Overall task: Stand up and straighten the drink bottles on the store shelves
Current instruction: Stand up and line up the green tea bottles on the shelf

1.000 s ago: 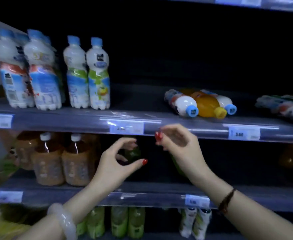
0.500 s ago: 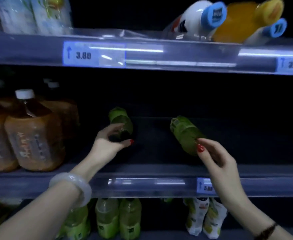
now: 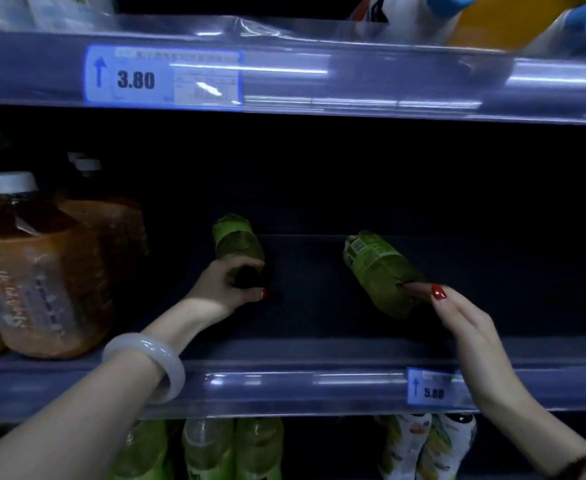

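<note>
Both hands have reached further in: the left hand (image 3: 225,289) curls round the near end of the left bottle (image 3: 236,239); the right hand (image 3: 471,327), fingers (image 3: 419,289) straight, touches the right bottle (image 3: 378,268), which lies on its side.

Left hand (image 3: 223,285): forearm enters from 8 o'clock and reaches toward 1 o'clock; fingers and thumb curled round left green bottle (image 3: 238,241).
Right hand (image 3: 468,322): forearm enters from 4 o'clock and points toward 11 o'clock; fingers straight and together, tips touching right green bottle (image 3: 378,271).
</note>
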A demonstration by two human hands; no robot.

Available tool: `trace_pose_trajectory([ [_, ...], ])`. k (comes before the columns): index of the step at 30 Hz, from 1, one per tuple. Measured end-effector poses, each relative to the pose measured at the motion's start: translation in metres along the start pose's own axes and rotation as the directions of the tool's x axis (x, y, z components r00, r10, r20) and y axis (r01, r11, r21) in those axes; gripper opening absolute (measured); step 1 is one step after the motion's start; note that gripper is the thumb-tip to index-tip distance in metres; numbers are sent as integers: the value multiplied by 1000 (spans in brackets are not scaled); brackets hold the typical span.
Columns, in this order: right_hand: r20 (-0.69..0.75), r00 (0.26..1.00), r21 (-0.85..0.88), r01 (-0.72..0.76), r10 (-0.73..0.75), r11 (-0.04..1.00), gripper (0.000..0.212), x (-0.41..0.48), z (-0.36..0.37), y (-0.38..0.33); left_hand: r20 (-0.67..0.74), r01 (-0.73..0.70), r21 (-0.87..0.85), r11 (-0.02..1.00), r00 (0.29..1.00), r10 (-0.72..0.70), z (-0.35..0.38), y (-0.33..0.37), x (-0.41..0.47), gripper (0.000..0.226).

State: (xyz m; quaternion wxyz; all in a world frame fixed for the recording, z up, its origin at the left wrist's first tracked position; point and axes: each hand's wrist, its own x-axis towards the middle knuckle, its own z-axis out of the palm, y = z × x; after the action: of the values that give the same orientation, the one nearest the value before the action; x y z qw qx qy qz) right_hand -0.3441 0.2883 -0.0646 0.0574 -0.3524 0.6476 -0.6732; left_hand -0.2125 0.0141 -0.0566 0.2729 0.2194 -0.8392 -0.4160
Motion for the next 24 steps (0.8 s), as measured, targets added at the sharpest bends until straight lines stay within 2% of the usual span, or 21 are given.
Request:
trace_pose_trajectory([
  [6, 69, 996, -5, -64, 64, 998, 35, 4, -3, -5, -5, -21, -22, 1000, 1000, 21, 3, 5, -3, 42],
  [10, 75, 989, -7, -125, 125, 992, 26, 4, -2, -6, -8, -26, -33, 999, 1000, 26, 4, 11, -8, 45],
  [13, 61, 996, -51, -60, 63, 997, 18, -1, 3, -7, 37, -14, -63, 998, 999, 17, 7, 19, -20, 42],
  [18, 46, 999, -76, 21, -18, 997, 26, -18, 13, -13, 129, -5, -46, 999, 992, 10, 10, 36, -48, 37],
  [22, 87, 996, -88, 36, -28, 995, 28, -26, 12, -15, 180, -22, -79, 997, 983, 36, 12, 43, -68, 40],
  [24, 158, 987, -125, 31, -11, 992, 31, -26, 10, -15, 182, -19, -80, 997, 983, 34, 13, 44, -74, 43],
])
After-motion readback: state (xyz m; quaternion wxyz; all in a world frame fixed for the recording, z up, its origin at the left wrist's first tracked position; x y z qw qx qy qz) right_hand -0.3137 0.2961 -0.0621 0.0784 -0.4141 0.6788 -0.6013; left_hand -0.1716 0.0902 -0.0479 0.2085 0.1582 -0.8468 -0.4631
